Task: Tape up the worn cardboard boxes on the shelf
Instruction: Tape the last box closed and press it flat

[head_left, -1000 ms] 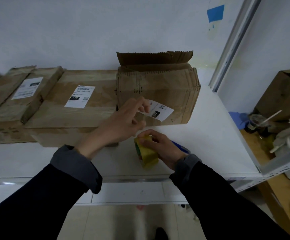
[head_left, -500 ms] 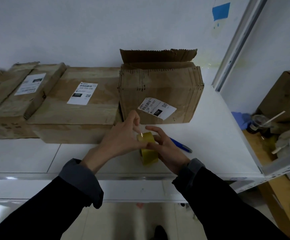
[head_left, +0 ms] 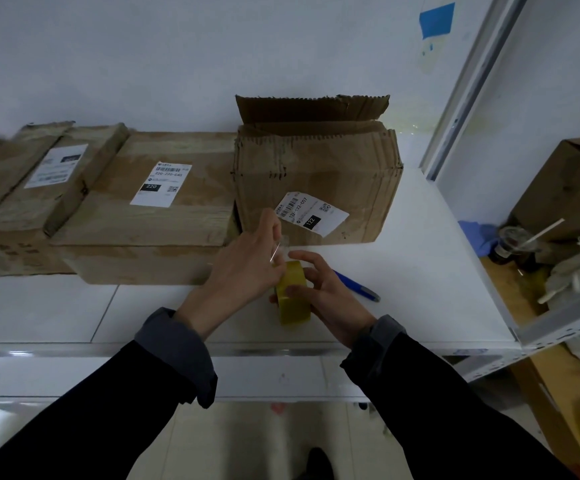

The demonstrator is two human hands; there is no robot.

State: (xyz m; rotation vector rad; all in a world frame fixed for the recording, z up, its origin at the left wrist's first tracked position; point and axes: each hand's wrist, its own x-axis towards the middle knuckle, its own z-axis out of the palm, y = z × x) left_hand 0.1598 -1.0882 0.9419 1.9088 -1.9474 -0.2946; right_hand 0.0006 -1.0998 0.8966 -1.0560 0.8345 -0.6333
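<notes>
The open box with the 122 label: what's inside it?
The inside can't be seen from this head view. The open box shows only its front face, with a raised torn flap at the back; the top opening is hidden behind the front wall.

The left hand (head_left: pixel 243 268), off the white shipping label (head_left: pixel 311 213) it touched a second ago, now pinches clear tape peeled up from the yellow tape roll (head_left: pixel 292 292).

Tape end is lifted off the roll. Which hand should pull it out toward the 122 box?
Left. The left hand already pinches the free tape end above the tape roll; the right hand grips the roll on the shelf, anchoring it. The 122 box stands just behind.
</notes>
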